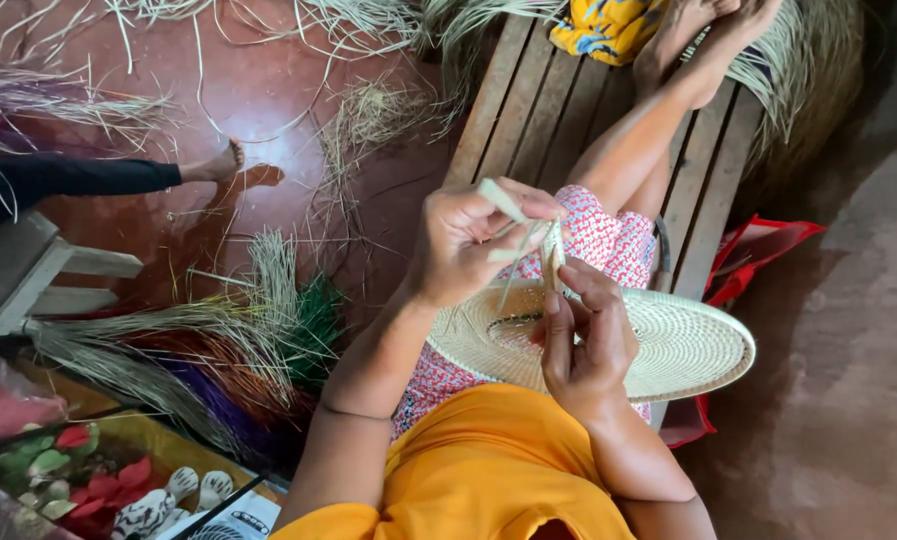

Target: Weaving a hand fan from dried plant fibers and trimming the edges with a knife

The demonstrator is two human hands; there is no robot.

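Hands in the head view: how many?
2: left hand pinching pale straw strips above the round woven straw disc; right hand just below. Another person's hands may be hidden off-frame.

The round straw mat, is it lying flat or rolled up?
Flat. The woven mat rests spread open across the person's lap, its whole round edge showing.

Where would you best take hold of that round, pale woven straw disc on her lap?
Probably by the bare right-hand rim of the round pale woven straw disc, coming from the right: it juts flat past the lap there, while both hands work the strips near its left part.
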